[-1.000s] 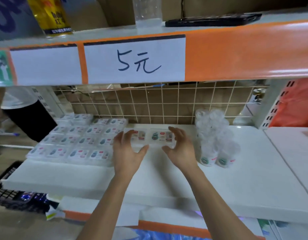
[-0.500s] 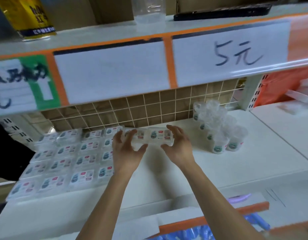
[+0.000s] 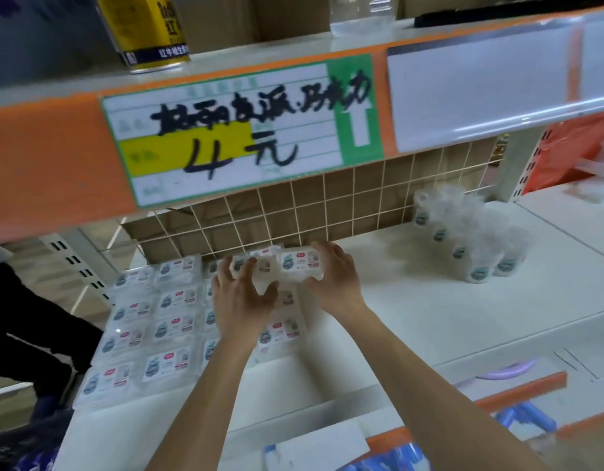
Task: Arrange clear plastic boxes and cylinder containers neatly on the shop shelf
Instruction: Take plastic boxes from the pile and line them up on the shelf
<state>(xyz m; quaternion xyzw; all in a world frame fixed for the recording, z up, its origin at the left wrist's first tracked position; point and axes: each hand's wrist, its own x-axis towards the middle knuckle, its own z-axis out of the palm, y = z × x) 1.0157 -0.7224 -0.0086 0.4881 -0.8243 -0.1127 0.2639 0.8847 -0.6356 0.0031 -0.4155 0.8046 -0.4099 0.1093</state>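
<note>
Two clear plastic boxes (image 3: 295,263) with white labels are side by side, held a little above the white shelf (image 3: 412,300). My left hand (image 3: 241,299) grips their left end and my right hand (image 3: 334,280) grips the right end. Several more labelled clear boxes (image 3: 151,321) lie in rows on the shelf's left part, partly hidden under my left hand. A cluster of clear cylinder containers (image 3: 463,239) with round green labels stands at the back right of the shelf.
The upper shelf's orange edge carries a handwritten price tag (image 3: 239,134) close above my hands. A wire grid (image 3: 328,209) backs the shelf. A yellow can (image 3: 147,32) stands on the upper shelf. A person in dark clothes (image 3: 28,328) is at the left.
My hands have carried the two boxes leftwards, to the right edge of the box rows, and the view has swung left, so the 5 yuan tag has left the view.
</note>
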